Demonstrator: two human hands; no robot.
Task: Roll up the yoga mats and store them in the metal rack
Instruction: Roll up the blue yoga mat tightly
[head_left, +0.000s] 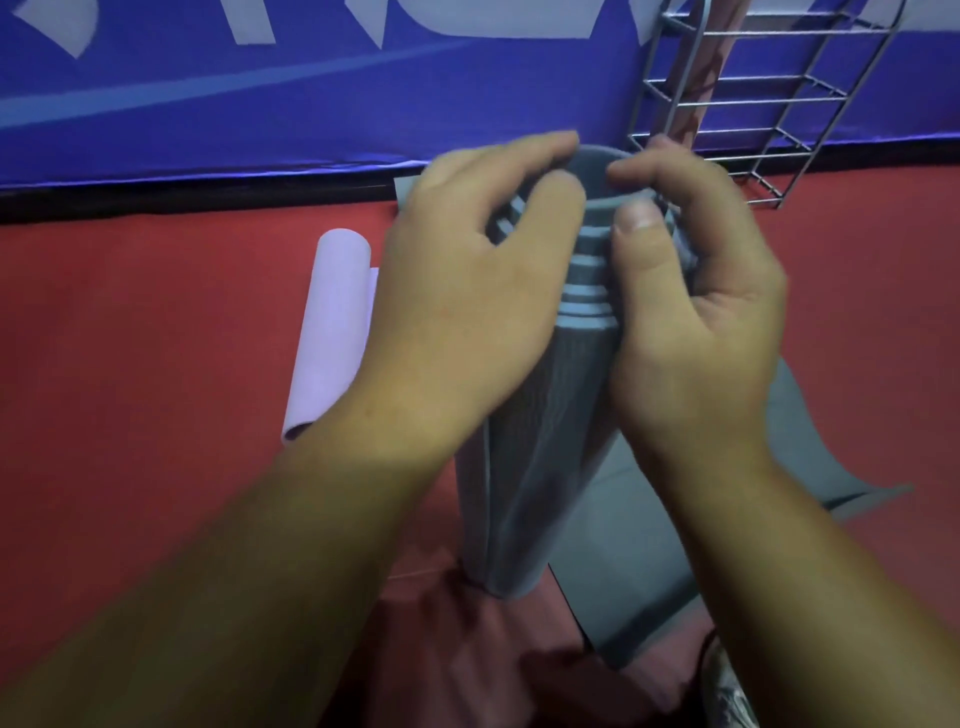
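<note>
My left hand (467, 291) and right hand (691, 312) curl their fingers (641, 228) round the upright rolled grey yoga mat (540, 415), gripping its top; the grey metal wire rack (737, 104) stands at one o'clock.

matt grey foam mat (540, 441) with fine ribbed texture; smooth matt lilac mat (332, 332); grey metal wire rack (753, 104); dull red floor (130, 338); slightly glossy blue banner (311, 104)

Red floor (130, 338) lies open left; lilac mat (332, 322) and metal rack (753, 104) crowd the banner.
</note>
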